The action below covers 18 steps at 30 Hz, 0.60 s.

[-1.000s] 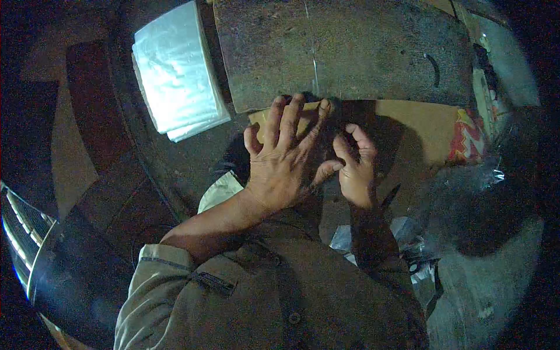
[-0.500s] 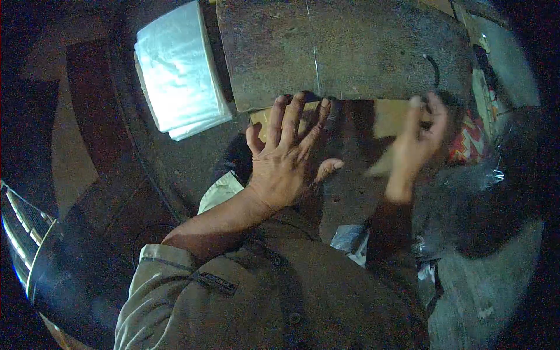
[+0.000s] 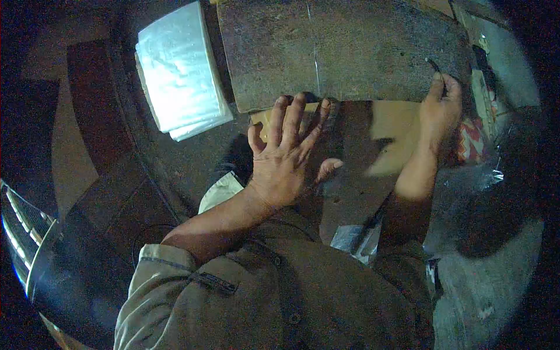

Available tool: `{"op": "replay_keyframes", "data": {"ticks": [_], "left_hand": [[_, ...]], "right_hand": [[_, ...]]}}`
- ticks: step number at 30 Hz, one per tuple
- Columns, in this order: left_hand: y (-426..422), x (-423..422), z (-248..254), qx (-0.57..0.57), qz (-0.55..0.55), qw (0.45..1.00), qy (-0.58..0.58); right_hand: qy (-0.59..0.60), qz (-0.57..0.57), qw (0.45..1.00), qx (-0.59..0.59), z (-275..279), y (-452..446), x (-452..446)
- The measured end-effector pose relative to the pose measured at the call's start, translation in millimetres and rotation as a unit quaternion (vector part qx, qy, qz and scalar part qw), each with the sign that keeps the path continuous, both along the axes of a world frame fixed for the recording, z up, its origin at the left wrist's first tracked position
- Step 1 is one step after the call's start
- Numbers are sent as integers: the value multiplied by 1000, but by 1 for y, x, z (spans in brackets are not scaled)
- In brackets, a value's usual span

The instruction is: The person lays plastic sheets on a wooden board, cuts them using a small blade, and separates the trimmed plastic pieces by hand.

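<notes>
My left hand (image 3: 284, 153) lies flat with its fingers spread, the fingertips at the near edge of a worn wooden board (image 3: 350, 55). Beneath its fingers is a yellowish-brown piece, probably cardboard (image 3: 394, 125), that also shows to the right along the board. My right hand (image 3: 441, 105) is at the board's right part, thumb and fingers pinched on a small dark curved object (image 3: 432, 64). A thin shiny strand (image 3: 316, 64) runs down the board's middle to near my left fingertips.
A stack of clear plastic sheets or bags (image 3: 181, 73) lies left of the board. Beyond my right hand are a red and white printed wrapper (image 3: 471, 141) and crumpled clear plastic (image 3: 496, 175). More silvery plastic (image 3: 350, 238) lies near my body.
My right hand has moved from beside my left hand to the right and up onto the board, and has taken hold of the dark curved object. My left hand has hardly moved.
</notes>
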<state>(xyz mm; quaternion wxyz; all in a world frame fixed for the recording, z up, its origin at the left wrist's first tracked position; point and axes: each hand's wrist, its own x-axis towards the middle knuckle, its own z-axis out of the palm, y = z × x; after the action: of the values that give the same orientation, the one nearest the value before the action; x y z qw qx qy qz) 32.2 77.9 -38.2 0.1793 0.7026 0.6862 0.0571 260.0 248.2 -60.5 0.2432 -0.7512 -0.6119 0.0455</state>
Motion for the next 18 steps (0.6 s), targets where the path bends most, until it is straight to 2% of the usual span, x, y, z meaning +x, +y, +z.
{"op": "replay_keyframes", "data": {"ticks": [3, 5, 7, 9, 11, 12, 13, 15, 18], "left_hand": [[0, 0, 1, -7, -1, 1000, 4], [1, -1, 2, -15, -4, 1000, 9], [2, 0, 2, -15, -9, 1000, 7], [1, 0, 2, -12, -8, 1000, 7], [1, 0, 2, -7, -6, 1000, 10], [2, -1, 3, -9, -4, 1000, 5], [2, 0, 4, -11, -3, 1000, 1], [2, 0, 4, -6, -5, 1000, 10], [1, 1, 2, -2, -4, 1000, 14]], "right_hand": [[-14, 22, 999, 21, -5, -5, 1], [236, 61, 966, 89, -5, -19, -11], [272, 76, 958, 43, 16, -42, -37], [379, 92, 917, -80, 28, -63, -63], [313, 217, 920, -86, 29, -74, -73], [283, 246, 924, -76, 32, -78, -80], [200, 294, 933, -48, 28, -78, -81], [287, 281, 910, -103, 22, -82, -83], [271, 273, 918, -97, 23, -84, -88]]}}
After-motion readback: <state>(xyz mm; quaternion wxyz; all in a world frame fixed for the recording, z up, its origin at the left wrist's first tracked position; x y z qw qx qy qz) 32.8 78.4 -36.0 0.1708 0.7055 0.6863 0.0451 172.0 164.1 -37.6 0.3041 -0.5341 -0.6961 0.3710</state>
